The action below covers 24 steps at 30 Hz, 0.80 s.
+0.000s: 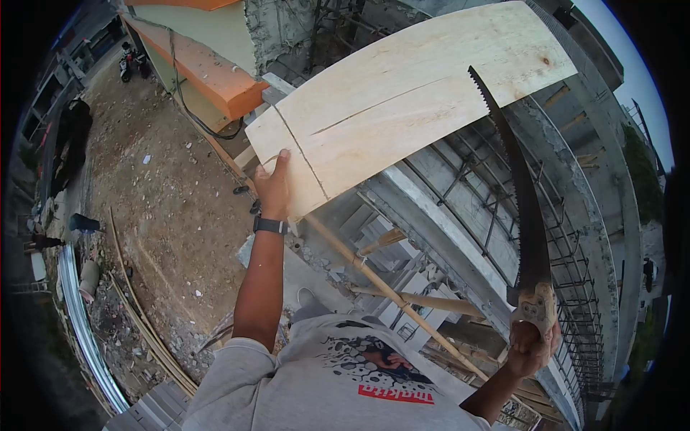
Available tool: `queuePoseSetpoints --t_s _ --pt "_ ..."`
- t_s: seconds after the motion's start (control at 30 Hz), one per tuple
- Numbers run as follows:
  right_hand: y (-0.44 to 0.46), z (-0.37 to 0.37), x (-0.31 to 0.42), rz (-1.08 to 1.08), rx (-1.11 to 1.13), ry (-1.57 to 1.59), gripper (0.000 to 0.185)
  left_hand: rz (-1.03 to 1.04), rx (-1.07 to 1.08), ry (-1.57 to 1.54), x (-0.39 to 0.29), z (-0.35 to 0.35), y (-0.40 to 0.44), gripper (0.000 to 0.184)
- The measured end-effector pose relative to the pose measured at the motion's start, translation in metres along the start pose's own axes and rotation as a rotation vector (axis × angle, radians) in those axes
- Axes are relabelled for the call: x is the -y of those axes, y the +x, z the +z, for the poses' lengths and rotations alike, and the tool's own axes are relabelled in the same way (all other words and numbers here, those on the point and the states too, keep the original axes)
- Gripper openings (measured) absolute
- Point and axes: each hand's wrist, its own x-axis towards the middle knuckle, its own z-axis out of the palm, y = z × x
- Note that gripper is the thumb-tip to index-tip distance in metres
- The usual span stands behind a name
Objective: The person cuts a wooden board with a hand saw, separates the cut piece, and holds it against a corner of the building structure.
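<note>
A long pale plywood board (402,93) reaches across the upper middle of the view, with a dark line across its near left end and another along its length. My left hand (273,188) is closed on the board's left end, thumb on top and the other fingers mostly hidden beneath. In my right hand (533,348) is a hand saw (530,215), gripped by its wooden handle. Its dark, curved, toothed blade points up and away, and its tip overlaps the board's right part in view. Whether the tip touches the wood I cannot tell.
Steel rebar (575,309) and a concrete beam (460,230) run below the board on the right. A bamboo pole (388,287) slants under it. An orange-edged wall (230,93) stands at the upper left, above dirt ground (158,179). Metal pipes (86,337) lie at lower left.
</note>
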Motion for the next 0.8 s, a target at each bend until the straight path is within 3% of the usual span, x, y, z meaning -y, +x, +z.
queuePoseSetpoints --t_s 0.07,0.2,0.3,0.37,0.43,0.53,0.6,0.63,0.7,0.8 --pt "0.011 -0.084 0.001 -0.089 -0.064 -0.020 0.081 -0.075 -0.021 0.042 0.006 -0.006 0.005 0.042" --pt "0.016 -0.192 0.001 0.074 0.022 0.079 0.065 -0.198 0.048 -0.030 -0.016 -0.001 0.001 0.048" --pt "0.033 -0.224 -0.036 0.071 0.040 0.095 0.058 -0.413 0.291 -0.209 -0.013 -0.015 0.009 0.056" --pt "0.057 -0.218 -0.067 0.163 -0.021 0.082 0.053 -0.470 0.425 -0.240 -0.017 -0.015 -0.001 0.057" --pt "0.090 -0.198 -0.090 0.302 0.123 0.088 0.054 -0.437 0.425 -0.240 -0.023 -0.013 -0.011 0.056" --pt "0.121 -0.121 -0.085 0.715 -0.050 -0.018 0.056 -0.458 0.437 -0.297 -0.022 -0.020 -0.015 0.053" --pt "0.126 -0.120 -0.110 0.760 -0.083 -0.462 0.060 -0.473 0.402 -0.300 -0.016 -0.031 -0.016 0.051" --pt "0.125 -0.121 -0.122 0.762 -0.092 -0.684 0.062 -0.476 0.380 -0.302 -0.016 -0.034 -0.018 0.050" --pt "0.120 -0.129 -0.126 0.500 0.001 -1.163 0.060 -0.431 0.332 -0.280 -0.025 -0.027 -0.032 0.048" --pt "0.117 -0.024 -0.079 0.033 -0.454 -1.010 0.050 -0.470 0.357 -0.357 -0.019 -0.030 -0.037 0.046"
